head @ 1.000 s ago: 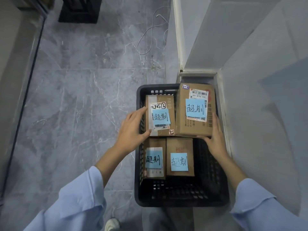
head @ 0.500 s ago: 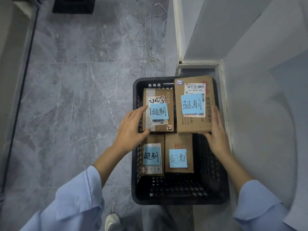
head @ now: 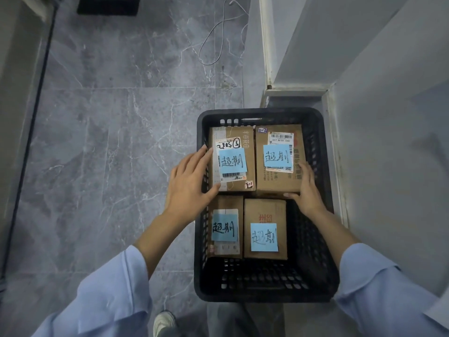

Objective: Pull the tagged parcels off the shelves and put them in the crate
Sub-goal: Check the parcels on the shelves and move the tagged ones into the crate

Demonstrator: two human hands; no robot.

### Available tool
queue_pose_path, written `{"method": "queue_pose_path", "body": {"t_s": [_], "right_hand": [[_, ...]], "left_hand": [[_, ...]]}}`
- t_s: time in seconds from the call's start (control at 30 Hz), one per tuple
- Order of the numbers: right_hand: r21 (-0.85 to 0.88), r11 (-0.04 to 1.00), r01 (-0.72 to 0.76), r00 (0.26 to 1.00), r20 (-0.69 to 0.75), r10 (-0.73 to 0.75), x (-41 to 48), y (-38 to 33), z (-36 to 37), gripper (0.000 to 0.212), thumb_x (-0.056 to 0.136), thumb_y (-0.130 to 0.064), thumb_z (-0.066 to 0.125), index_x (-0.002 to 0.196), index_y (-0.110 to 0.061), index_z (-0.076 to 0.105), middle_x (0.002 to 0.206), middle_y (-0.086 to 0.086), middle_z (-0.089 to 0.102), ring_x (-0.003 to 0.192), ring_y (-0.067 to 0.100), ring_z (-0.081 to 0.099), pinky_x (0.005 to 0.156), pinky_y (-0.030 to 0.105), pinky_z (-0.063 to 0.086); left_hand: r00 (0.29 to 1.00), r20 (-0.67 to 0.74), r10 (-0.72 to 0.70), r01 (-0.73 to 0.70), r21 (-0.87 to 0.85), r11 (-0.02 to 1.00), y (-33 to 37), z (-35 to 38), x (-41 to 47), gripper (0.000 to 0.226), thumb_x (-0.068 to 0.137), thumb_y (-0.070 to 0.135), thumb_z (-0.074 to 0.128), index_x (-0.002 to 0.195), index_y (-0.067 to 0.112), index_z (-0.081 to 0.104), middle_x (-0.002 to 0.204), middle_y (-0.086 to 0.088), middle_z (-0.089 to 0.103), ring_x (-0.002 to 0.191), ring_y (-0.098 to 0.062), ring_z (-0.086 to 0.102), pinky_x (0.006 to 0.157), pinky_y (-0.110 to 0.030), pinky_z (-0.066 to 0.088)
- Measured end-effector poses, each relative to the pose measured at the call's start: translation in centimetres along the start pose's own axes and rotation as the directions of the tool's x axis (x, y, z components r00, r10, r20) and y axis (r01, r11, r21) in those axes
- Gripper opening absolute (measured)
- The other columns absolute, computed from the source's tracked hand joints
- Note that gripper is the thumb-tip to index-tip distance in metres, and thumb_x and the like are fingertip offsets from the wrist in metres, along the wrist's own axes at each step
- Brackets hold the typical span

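My right hand [head: 307, 190] grasps the near right corner of a brown cardboard parcel with a white barcode label [head: 277, 183]. The fingers lie along its right side and the thumb runs along its near edge. This parcel is inside a black perforated plastic crate [head: 262, 113], in the far right part of it, at the centre right of the frame. I cannot tell if it rests fully on the bottom.

My left hand [head: 189, 181] is released. Its fingers are almost straight above the left wall of the crate, and the fingertips and the thumb touch the left edge and near left corner of a brown cardboard parcel with a handwritten number label [head: 250, 164]. It lies just beside the first one, on its left.

Lower in the frame, two more lie side by side in the crate: a narrow brown cardboard parcel with a white label [head: 228, 204] and a brown cardboard parcel with red print [head: 264, 210]. Each of the four carries a blue sticky note [head: 276, 155] with black handwriting.

Light blue cloth sleeves [head: 109, 288] cover both forearms at the bottom of the frame. The crate stands on a grey marble tile floor [head: 109, 117], close to white panels [head: 364, 69] on the right. A thin white cable [head: 218, 32] lies on the floor at the top centre, and a white shoe [head: 162, 322] shows at the bottom edge.
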State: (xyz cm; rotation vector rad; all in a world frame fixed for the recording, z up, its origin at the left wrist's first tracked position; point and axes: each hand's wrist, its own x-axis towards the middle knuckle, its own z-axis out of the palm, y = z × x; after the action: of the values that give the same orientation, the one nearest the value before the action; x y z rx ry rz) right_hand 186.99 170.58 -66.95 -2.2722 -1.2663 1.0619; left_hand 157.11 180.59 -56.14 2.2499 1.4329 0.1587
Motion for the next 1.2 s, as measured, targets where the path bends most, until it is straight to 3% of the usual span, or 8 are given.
{"method": "queue_pose_path", "body": {"t_s": [0.13,0.2,0.33,0.43,0.53,0.77,1.0,1.2], "right_hand": [[-0.377,0.926,-0.009,0.997,0.072,0.038,-0.1,-0.6,0.4,0.1,0.08,-0.014,0.077,0.155,-0.023,0.011,0.163,-0.001,-0.007,0.149,0.028,0.013,0.111,0.054,0.036],[-0.442,0.897,-0.03,0.995,0.076,0.071,-0.3,-1.6,0.4,0.101,0.081,-0.016,0.077,0.155,-0.022,0.008,0.163,0.003,-0.003,0.15,0.029,0.009,0.111,0.056,0.036],[-0.451,0.891,-0.05,0.998,-0.056,0.028,-0.7,-5.6,0.0,0.085,0.086,-0.016,0.07,0.153,-0.02,0.019,0.159,0.009,0.015,0.146,0.03,0.019,0.11,0.054,0.037],[-0.424,0.905,-0.04,0.994,-0.111,-0.008,-1.1,-10.8,-0.4,0.075,0.094,-0.024,0.061,0.155,-0.021,0.018,0.162,0.009,0.012,0.15,0.031,0.009,0.118,0.051,0.024],[-0.404,0.913,0.05,0.992,-0.083,-0.092,-1.6,-16.9,0.0,0.072,0.096,-0.032,0.056,0.155,-0.021,0.017,0.163,0.008,0.009,0.151,0.031,0.004,0.12,0.049,0.015],[-0.415,0.851,0.322,0.941,0.043,-0.336,-6.0,-32.3,3.0,0.065,0.1,-0.035,0.047,0.155,-0.019,0.017,0.163,0.009,0.007,0.15,0.029,0.003,0.12,0.047,0.014],[-0.409,0.668,0.622,0.775,0.202,-0.598,-16.0,-48.8,8.4,0.066,0.101,-0.042,0.044,0.156,-0.022,0.014,0.164,0.006,0.004,0.151,0.029,0.001,0.121,0.045,0.013],[-0.358,0.397,0.845,0.521,0.385,-0.762,-30.4,-60.9,16.0,0.067,0.101,-0.047,0.041,0.156,-0.026,0.011,0.164,0.001,0.002,0.151,0.026,-0.002,0.121,0.046,0.014]], "left_hand": [[1.0,-0.006,-0.008,0.008,0.045,0.999,-0.6,-0.8,-0.4,0.077,0.088,0.042,0.063,0.153,0.024,0.026,0.159,0.006,0.024,0.144,-0.019,0.023,0.116,-0.037,0.018],[1.0,-0.007,-0.029,0.029,0.05,0.998,-0.7,-1.5,-0.6,0.076,0.089,0.042,0.062,0.153,0.024,0.026,0.159,0.005,0.024,0.145,-0.02,0.022,0.116,-0.037,0.017],[0.996,-0.034,-0.078,0.08,0.085,0.993,-0.8,-3.9,-1.2,0.074,0.092,0.047,0.056,0.154,0.024,0.024,0.161,0.004,0.021,0.147,-0.022,0.019,0.117,-0.04,0.015],[0.99,-0.066,-0.125,0.132,0.111,0.985,-1.3,-6.5,-2.1,0.072,0.093,0.052,0.047,0.154,0.024,0.023,0.162,0.002,0.018,0.147,-0.024,0.017,0.117,-0.041,0.015],[0.978,-0.111,-0.178,0.192,0.14,0.971,-2.2,-9.7,-3.5,0.071,0.095,0.05,0.05,0.155,0.025,0.02,0.163,0.002,0.014,0.148,-0.026,0.015,0.117,-0.042,0.014],[0.906,-0.228,-0.356,0.395,0.156,0.905,-6.2,-19.2,-10.5,0.073,0.096,0.057,0.04,0.156,0.029,0.009,0.164,0.005,0.0,0.149,-0.024,0.005,0.117,-0.042,0.008],[0.722,-0.424,-0.547,0.633,0.086,0.769,-12.6,-29.9,-24.5,0.074,0.096,0.06,0.038,0.156,0.032,0.005,0.164,0.007,-0.002,0.149,-0.023,0.008,0.117,-0.043,0.014],[0.496,-0.561,-0.663,0.797,-0.01,0.605,-17.2,-37.4,-41.8,0.074,0.095,0.061,0.039,0.155,0.033,0.005,0.164,0.007,0.004,0.147,-0.022,0.013,0.115,-0.041,0.014]]}}
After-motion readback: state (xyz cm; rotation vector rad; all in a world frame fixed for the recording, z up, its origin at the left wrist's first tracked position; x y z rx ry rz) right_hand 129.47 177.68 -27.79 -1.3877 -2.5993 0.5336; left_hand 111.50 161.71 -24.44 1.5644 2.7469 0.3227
